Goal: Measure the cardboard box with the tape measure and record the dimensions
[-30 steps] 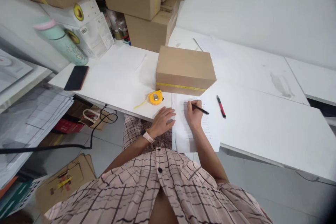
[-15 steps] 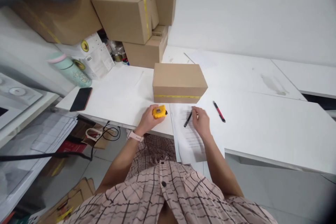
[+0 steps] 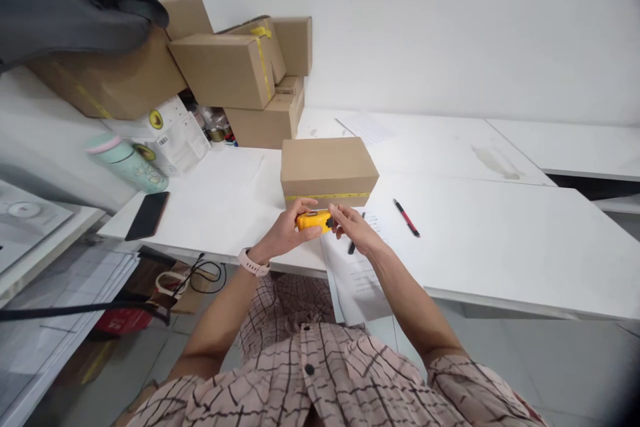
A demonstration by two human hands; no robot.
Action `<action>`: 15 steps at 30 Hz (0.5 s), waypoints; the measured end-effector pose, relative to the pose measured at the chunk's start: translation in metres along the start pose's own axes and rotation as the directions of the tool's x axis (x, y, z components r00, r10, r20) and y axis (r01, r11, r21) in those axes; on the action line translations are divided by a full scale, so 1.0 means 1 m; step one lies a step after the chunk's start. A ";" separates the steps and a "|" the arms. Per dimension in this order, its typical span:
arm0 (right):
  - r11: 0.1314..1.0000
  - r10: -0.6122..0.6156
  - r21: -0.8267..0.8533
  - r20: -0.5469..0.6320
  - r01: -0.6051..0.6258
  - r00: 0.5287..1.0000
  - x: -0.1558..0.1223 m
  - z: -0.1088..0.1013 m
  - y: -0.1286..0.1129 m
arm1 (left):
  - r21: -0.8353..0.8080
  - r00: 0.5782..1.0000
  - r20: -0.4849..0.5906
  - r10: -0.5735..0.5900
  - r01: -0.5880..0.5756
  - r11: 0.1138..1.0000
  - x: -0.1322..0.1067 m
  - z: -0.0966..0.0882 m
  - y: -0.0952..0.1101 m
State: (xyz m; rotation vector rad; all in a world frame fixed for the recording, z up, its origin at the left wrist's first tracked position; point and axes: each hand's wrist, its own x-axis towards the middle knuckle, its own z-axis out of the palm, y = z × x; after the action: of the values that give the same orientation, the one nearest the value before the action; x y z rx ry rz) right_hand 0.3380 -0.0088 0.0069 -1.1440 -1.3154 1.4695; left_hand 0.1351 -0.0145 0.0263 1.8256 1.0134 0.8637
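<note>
My left hand is closed around a yellow tape measure just in front of a closed cardboard box. The fingers of my right hand pinch at the black end of the tape measure, where the blade comes out. No drawn-out blade shows between my hands. Under my right hand, a black pen lies on printed sheets of paper that overhang the table's front edge; the hand covers part of the pen. A red and black pen lies further right.
Stacked cardboard boxes fill the back left. A phone, a mint-green bottle and a white carton with avocado pictures stand or lie on the table's left. Another sheet lies at the back. A cable hangs below the edge.
My right hand has left the black pen on the paper and moved left to the tape measure's end. My left hand has turned the tape measure toward it. The view has tilted up slightly.
</note>
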 end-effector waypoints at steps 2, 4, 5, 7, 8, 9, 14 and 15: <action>0.999 -0.032 -0.002 -0.024 0.032 0.999 0.006 -0.003 -0.005 | -0.030 1.000 0.006 0.005 -0.005 1.000 0.008 -0.006 0.003; 0.998 -0.062 0.000 -0.052 0.062 0.997 0.015 -0.013 -0.014 | -0.033 1.000 -0.009 -0.005 0.004 0.999 0.018 -0.017 0.008; 0.997 -0.074 0.005 -0.076 0.075 0.994 0.023 -0.022 -0.020 | -0.031 0.999 -0.034 -0.013 0.012 0.999 0.024 -0.024 0.010; 0.995 -0.096 0.022 -0.150 0.101 0.984 0.041 -0.046 -0.035 | -0.031 0.992 -0.117 -0.037 0.033 0.999 0.038 -0.043 0.013; 0.992 -0.112 0.031 -0.192 0.120 0.975 0.052 -0.061 -0.042 | -0.036 0.984 -0.172 -0.053 0.048 0.998 0.046 -0.055 0.014; 0.989 -0.127 0.039 -0.231 0.140 0.965 0.063 -0.077 -0.048 | -0.041 0.972 -0.225 -0.069 0.061 0.997 0.053 -0.068 0.013; 0.995 -0.090 -0.007 -0.384 0.095 0.919 0.110 -0.140 -0.059 | -0.064 0.888 -0.422 -0.184 0.174 0.983 0.084 -0.135 -0.009; 0.997 -0.076 -0.048 -0.412 0.062 0.908 0.116 -0.144 -0.056 | -0.068 0.870 -0.443 -0.215 0.206 0.976 0.087 -0.145 -0.015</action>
State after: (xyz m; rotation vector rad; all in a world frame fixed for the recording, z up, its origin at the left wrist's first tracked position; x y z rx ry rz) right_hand 0.4517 0.1428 0.0465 -1.3303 -1.0723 1.0773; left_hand 0.0453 0.1171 0.0842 1.4899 1.4588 1.1829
